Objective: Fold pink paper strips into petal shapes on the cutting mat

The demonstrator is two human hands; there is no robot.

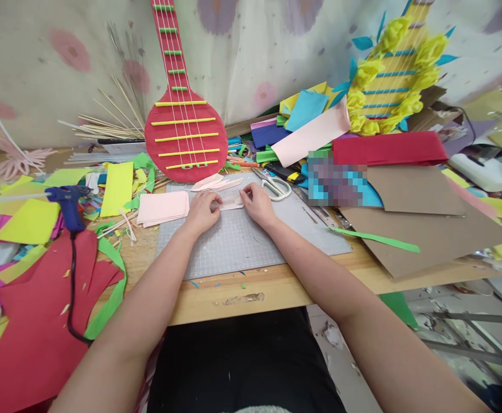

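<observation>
Between my hands, a small pale pink piece of paper [232, 202] lies low over the grey cutting mat [237, 246]. Its left end is at the curled fingers of my left hand [203, 213], partly hidden by them. At the other end, my right hand [257, 203] pinches the paper between thumb and fingers. Just behind, cut pale pink paper petals [214, 183] rest at the mat's far edge. A stack of pale pink paper [163, 208] sits left of my left hand, and white-handled scissors [279, 188] lie beyond my right hand.
A red paper banjo [186, 135] leans upright at the back; a yellow flowered instrument [386, 86] stands right. On the left are a blue glue gun [70, 206] with its cord and red paper [39, 321]. Brown cardboard [423, 235] and a green strip [375, 238] lie right.
</observation>
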